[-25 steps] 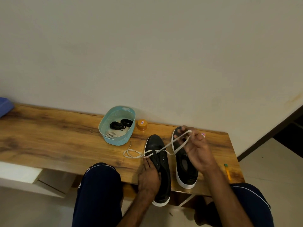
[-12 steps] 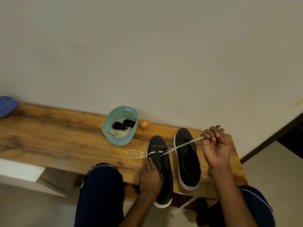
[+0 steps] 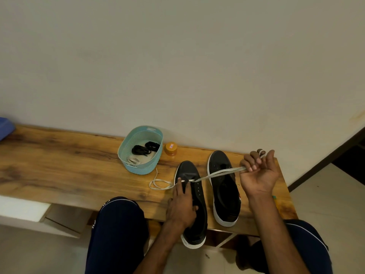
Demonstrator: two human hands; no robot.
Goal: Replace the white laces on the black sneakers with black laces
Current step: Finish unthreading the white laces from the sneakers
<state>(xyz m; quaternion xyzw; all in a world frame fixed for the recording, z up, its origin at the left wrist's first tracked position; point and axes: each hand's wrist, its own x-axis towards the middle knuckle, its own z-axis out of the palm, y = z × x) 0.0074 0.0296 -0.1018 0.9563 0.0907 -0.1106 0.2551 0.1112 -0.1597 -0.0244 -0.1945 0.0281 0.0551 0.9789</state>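
Two black sneakers with white soles stand side by side on the wooden bench. My left hand rests on the left sneaker and holds it down, fingers near its front eyelets. A white lace runs taut from those eyelets across the right sneaker to my right hand, which grips it with curled fingers. The lace's other end lies looped on the bench to the left. Two black lace bundles lie in a teal basket with a white lace.
A small orange-lidded jar stands between the basket and the wall. A blue object shows at the bench's far left. My knees in dark trousers are below the bench's front edge. The bench ends just right of my right hand.
My right hand has drawn the white lace out to the right, from above the right sneaker to past its outer side, pulling it taut. My left hand has stayed on the left sneaker.
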